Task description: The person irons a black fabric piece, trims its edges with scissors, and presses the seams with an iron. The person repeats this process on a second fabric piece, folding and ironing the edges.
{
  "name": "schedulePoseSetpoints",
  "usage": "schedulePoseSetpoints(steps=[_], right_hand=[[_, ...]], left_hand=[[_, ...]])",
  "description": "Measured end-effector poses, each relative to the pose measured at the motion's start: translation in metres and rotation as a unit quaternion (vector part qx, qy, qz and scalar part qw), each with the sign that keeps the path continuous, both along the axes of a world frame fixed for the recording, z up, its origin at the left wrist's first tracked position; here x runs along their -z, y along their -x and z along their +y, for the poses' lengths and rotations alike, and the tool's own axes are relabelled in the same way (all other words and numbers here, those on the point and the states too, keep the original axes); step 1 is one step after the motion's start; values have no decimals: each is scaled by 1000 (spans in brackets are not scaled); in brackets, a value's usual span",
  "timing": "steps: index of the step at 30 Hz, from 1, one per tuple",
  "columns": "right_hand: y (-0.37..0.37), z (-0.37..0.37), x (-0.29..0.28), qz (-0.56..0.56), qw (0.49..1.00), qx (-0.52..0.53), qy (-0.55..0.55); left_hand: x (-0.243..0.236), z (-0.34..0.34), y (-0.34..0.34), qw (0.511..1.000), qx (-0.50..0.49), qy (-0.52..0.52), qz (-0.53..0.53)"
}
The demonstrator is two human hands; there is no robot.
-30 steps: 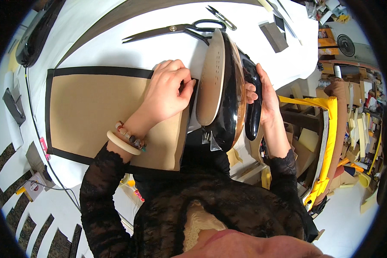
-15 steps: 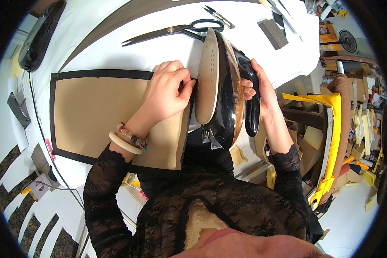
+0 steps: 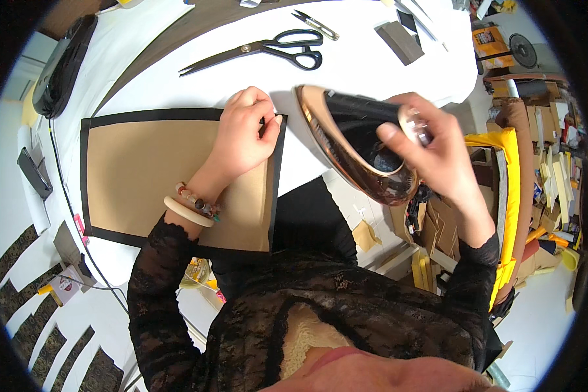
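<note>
A tan panel (image 3: 153, 173) with a black fabric border lies flat on the white table, its near edge reaching over my lap. Closed at its far right corner, my left hand (image 3: 245, 137) pinches the black border between thumb and fingers. To the right, my right hand (image 3: 444, 153) grips the handle of a black and copper clothes iron (image 3: 353, 124). The iron is tilted, its pointed tip toward the far left and its soleplate turned out of sight. It is apart from the panel.
Beyond the panel lie black shears (image 3: 228, 59), small thread snips (image 3: 315, 25) and a dark grey block (image 3: 400, 43). A black device (image 3: 65, 65) with a cord sits far left. Boxes and scraps (image 3: 549, 170) crowd the right, behind a yellow-edged frame (image 3: 506, 196).
The iron has rolled over in my right hand, its soleplate turning away from view, and has moved right, away from the panel. My left hand stays at the panel's corner.
</note>
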State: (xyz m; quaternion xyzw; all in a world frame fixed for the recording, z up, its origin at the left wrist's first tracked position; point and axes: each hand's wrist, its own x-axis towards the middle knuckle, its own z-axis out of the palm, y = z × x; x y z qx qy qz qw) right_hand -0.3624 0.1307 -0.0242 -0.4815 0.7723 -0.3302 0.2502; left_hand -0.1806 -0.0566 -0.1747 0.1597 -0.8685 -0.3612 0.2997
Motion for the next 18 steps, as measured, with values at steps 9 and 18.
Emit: schedulePoseSetpoints(steps=[9,18], right_hand=[[-12,-23,-2,147,977,-109,-106],[-19,-36,4,195,962,-138,-135]], left_hand=[[0,-2,-1,1000,9,10,-4],[0,-2,-1,1000,-7,5,0]])
